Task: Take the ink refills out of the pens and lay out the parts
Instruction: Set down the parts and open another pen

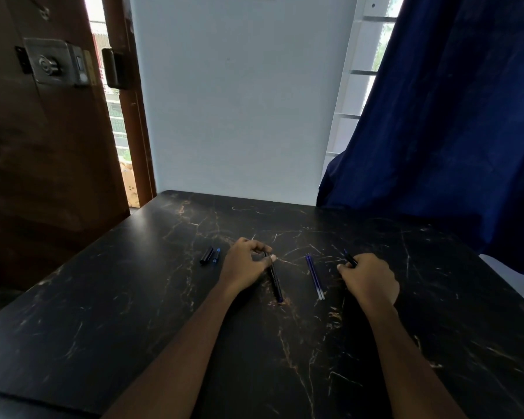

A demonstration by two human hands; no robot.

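While both hands rest on it, the black marble-look table (pixel 133 313), veined in gold and white, spreads beneath and around them.

Beyond both hands: pale wall (pixel 239 101).

Beyond the right hand: dark blue curtain (pixel 451 116), part covering a white-barred window (pixel 360 86).

Beyond the left hand: brown wooden door (pixel 43 161) with metal lock (pixel 53 63); daylight shows in the gap beside it.

Left hand (pixel 245 266): thumb and curled fingers pinch the far end of a dark pen barrel (pixel 275 282), which lies on the table and runs back toward the person. Whether one barrel or two, cannot tell.

Right hand (pixel 371 279): fingers curled round a short dark pen part (pixel 349 259), its tip jutting past the knuckles.

Between the hands: two ink refills (pixel 314 276), side by side, touching.

Just outside the left hand: black cap (pixel 206 255) and blue cap (pixel 216 256), side by side.
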